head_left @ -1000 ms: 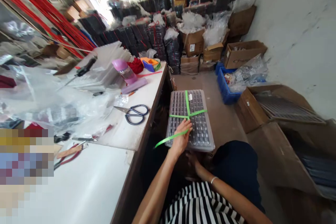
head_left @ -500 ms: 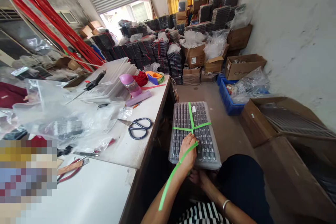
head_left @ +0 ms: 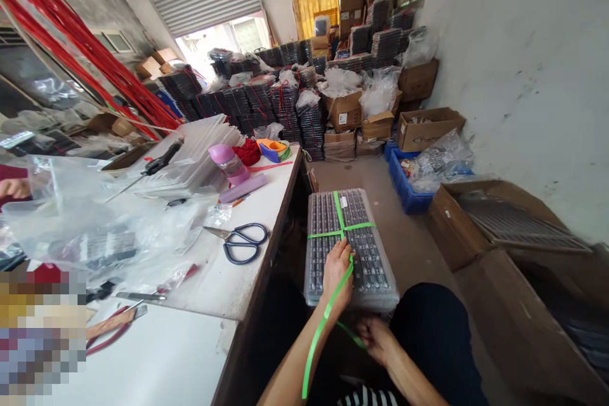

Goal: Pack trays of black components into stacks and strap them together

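A stack of clear plastic trays [head_left: 373, 260] filled with small dark parts rests by the knees, with green strap [head_left: 359, 226] crossing over its top. On the stack's near left part lies my left hand [head_left: 338, 271], fingers bent together at the strap below the crossing. One loose strap end trails back over my left forearm. Low at the stack's near edge, my right hand [head_left: 375, 337] has its fingers closed around another length of green strap, which hangs beneath the stack. The fingertips of my right hand are partly in shadow.
Black-handled scissors [head_left: 244, 243] lie on the white table [head_left: 223, 285] at the left, near a pink bottle [head_left: 229, 163] and plastic bags. A blue crate [head_left: 413, 193] and open cardboard boxes [head_left: 457, 222] stand right. Another person's hand [head_left: 15, 188] shows at far left.
My right hand has moved out from under the stack's near edge, a little right and down, drawing the green strap into view. My left hand stays on the stack.
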Motion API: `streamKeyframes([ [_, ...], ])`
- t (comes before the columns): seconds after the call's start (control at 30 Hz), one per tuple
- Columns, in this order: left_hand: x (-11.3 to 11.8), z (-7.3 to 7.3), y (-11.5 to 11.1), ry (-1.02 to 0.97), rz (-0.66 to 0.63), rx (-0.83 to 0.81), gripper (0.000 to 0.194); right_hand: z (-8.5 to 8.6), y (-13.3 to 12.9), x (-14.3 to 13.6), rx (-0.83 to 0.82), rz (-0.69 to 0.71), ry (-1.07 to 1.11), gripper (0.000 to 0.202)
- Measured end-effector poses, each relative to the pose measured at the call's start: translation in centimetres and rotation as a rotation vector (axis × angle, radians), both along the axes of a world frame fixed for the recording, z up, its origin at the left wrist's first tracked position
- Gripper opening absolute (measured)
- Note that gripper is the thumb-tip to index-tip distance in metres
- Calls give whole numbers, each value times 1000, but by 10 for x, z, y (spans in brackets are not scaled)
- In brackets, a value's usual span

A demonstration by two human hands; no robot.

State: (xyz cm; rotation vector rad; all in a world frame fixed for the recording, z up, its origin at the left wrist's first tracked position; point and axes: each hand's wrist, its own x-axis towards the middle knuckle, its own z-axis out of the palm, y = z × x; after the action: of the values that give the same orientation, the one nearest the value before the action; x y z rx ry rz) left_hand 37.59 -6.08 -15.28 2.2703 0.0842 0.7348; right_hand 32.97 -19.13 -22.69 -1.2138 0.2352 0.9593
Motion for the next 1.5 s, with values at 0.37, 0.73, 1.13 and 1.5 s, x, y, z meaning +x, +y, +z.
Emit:
streamKeyframes([
  [0.37,19,9,-22,6,-14,-97,24,24,-27,16,-199,-37,-20,11],
  [0.73,17,26,-24,78,-34,72,39,128,-70,-13,150,264,-346,40],
  [1.13,12,25,-25,8,-60,182,35,132,-48,-21,159,74,-692,49],
  [1.5,20,16,-22,-13,-37,103,33,154,-77,-44,-70,638,-974,51],
])
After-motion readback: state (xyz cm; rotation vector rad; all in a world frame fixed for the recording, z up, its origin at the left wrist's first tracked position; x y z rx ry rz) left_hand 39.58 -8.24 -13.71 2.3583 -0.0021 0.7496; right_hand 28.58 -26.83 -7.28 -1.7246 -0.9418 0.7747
